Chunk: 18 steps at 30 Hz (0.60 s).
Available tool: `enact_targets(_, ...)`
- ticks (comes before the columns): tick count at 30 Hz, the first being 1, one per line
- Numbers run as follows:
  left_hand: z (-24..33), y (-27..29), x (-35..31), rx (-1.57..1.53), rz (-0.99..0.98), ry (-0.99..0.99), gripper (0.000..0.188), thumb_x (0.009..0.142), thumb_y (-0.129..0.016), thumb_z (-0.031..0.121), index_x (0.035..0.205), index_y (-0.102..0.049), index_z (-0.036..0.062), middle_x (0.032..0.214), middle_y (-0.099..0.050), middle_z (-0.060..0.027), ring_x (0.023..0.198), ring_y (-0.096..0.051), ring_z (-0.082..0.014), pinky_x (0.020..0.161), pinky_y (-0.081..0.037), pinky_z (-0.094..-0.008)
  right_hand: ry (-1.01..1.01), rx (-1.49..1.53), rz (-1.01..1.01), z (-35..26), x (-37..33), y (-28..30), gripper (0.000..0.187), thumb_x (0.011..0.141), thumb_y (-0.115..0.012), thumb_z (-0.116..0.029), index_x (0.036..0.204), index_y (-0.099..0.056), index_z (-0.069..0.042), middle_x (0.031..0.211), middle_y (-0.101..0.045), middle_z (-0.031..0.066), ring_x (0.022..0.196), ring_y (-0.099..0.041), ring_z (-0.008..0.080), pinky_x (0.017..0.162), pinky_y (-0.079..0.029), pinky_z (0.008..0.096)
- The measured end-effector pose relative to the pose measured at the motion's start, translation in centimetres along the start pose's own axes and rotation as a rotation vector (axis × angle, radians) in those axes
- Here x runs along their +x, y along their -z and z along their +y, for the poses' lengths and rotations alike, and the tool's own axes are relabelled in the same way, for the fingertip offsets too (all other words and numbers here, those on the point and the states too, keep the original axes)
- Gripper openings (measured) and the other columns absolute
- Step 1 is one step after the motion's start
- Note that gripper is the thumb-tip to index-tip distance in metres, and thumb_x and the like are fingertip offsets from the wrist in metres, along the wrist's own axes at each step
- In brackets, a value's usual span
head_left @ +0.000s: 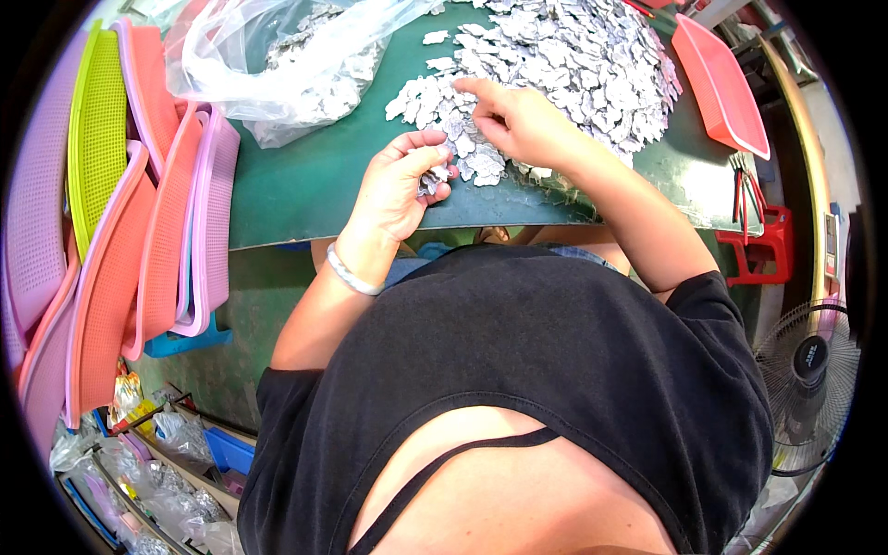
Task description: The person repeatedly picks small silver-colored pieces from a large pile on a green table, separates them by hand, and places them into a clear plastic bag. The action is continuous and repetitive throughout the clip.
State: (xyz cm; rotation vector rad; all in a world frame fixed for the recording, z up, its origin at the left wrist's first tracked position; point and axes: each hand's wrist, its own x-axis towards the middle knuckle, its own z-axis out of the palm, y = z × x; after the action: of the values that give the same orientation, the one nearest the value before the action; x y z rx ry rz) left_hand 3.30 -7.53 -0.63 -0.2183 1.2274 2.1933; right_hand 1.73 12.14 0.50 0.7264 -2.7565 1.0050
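Observation:
A large heap of small, flat, silvery-grey pieces with irregular outlines [583, 69] spreads over the green table [291, 190]. Near the table's front edge, my left hand [393, 185] is closed around a few of these grey pieces [433, 179], pinching them between thumb and fingers. My right hand [532, 125] is over the near left part of the heap. Its index finger stretches out to the left at the loose pieces, thumb apart and the other fingers curled under; nothing shows in its grip. Whether the fingertip touches a piece I cannot tell.
A clear plastic bag [277, 79] with more grey pieces lies at the back left. Stacked purple, orange and green baskets [97, 139] stand at the left. To the right are a pink tray [721, 88], pliers [746, 190], a red stool [772, 250] and a fan [809, 370].

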Motion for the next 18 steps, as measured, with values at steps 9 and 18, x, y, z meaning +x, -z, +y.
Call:
enact_targets(9,-0.4,-0.2,0.4,0.038,-0.037,-0.011,0.015,0.079,-0.063,0.01,0.088,-0.051,0.0087,0.077,-0.058,-0.003,0.066,-0.059,-0.0141,0.049,-0.044,-0.0233,-0.142,0.426,-0.059,-2.0,0.0,0.9,0.049,0.079,-0.059,-0.006,0.125,-0.043,-0.003,0.079,-0.063,0.005,0.071,-0.056,0.0109,0.066,-0.045,0.024)
enact_targets(18,0.1,0.2,0.0,-0.188,-0.048,-0.004,0.015,0.079,-0.053,0.002,0.093,-0.048,0.0057,0.082,-0.059,-0.0092,0.068,-0.059,-0.0203,0.05,-0.045,-0.0266,0.245,-0.241,-0.168,-1.7,-2.2,1.2,0.059,0.069,-0.062,-0.005,0.125,-0.042,-0.007,0.081,-0.059,0.0067,0.088,-0.051,0.0277,0.078,-0.042,0.0384)
